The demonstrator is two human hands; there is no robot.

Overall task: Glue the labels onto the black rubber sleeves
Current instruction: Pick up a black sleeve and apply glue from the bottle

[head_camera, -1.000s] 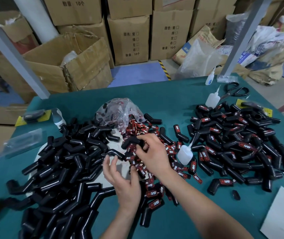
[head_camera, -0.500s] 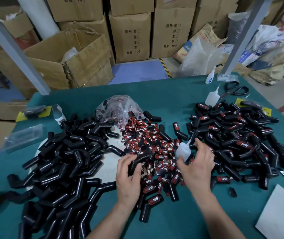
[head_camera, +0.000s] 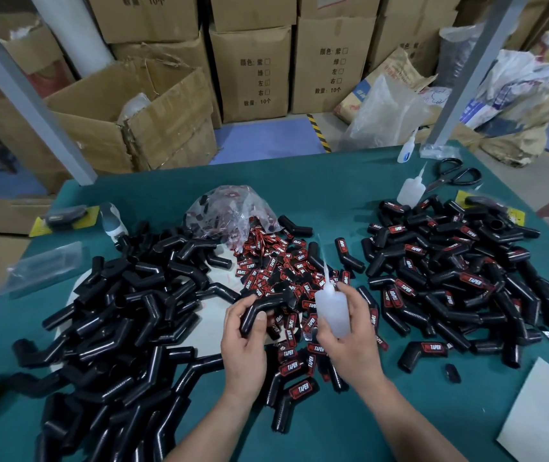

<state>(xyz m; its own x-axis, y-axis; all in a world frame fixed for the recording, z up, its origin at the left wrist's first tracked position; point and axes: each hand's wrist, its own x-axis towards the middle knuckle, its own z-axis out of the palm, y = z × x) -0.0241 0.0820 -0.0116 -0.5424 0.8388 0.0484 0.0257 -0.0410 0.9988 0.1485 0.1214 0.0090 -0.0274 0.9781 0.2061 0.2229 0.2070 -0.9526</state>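
Above the label heap, my left hand (head_camera: 244, 341) grips one bent black rubber sleeve (head_camera: 261, 311), thumb on top, fingers curled under. No label on the face I can see. My right hand (head_camera: 350, 341) is wrapped round a translucent glue bottle (head_camera: 331, 311). Its long nozzle points up and away, just beside the sleeve, not touching it. Step, I'd say: about to glue, nothing applied yet.

Below both hands lie the loose red-and-black TAPER labels (head_camera: 280, 261), spilling from a clear plastic bag (head_camera: 229, 208). Bare sleeves (head_camera: 126, 311) are piled to my left and labelled sleeves (head_camera: 460, 271) to my right, all on the green table (head_camera: 333, 188). A spare bottle (head_camera: 408, 191) and scissors (head_camera: 456, 176) sit at the far right.

Risks:
- Tipping the nozzle over the heap could drip glue and stick loose labels together.
- A hard squeeze would flood the sleeve.
- My thumb sits where the label probably goes, so glue on skin is likely.
- A label placed across the bend could lift at its ends.
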